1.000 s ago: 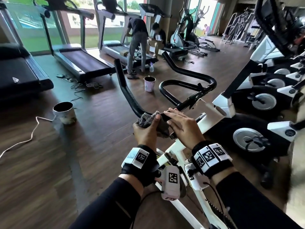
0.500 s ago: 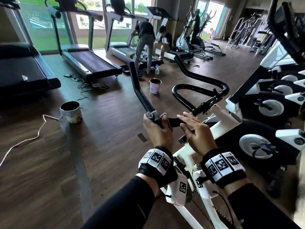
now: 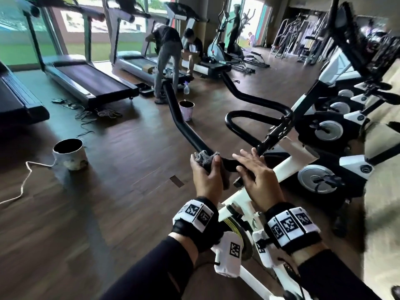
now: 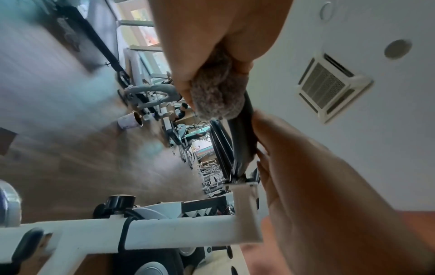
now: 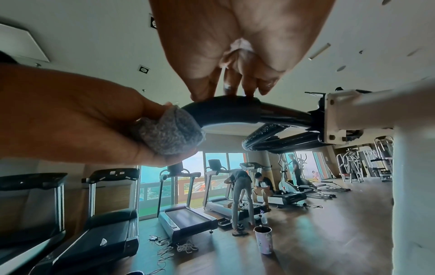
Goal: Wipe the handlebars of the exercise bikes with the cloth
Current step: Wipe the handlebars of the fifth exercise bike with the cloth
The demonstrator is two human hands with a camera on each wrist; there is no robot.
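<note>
The left hand [image 3: 206, 177] is clamped around a grey cloth [image 3: 204, 158], which is wrapped on the black handlebar [image 3: 186, 129] of the nearest exercise bike [image 3: 244, 198]. The right hand [image 3: 258, 178] lies just beside it with fingers straight and apart, resting flat on the bar's middle section.

Risks, as judged: the cloth is bunched and not spread out, so a stroke up the bar could clean only a narrow strip; a loose hold could let it slip off the smooth tube and drop to the floor below the hands. The flat right hand steadies the bar but does not grip it, so a hard push may swing it aside.

Count: one cloth; two hands; one handlebar under wipe, with two long horns and a centre loop; at least three more bikes [image 3: 324, 131] beyond the right hand; two buckets [image 3: 69, 153] on the floor beyond the left hand; four treadmills [image 3: 91, 83] farther off.
</note>
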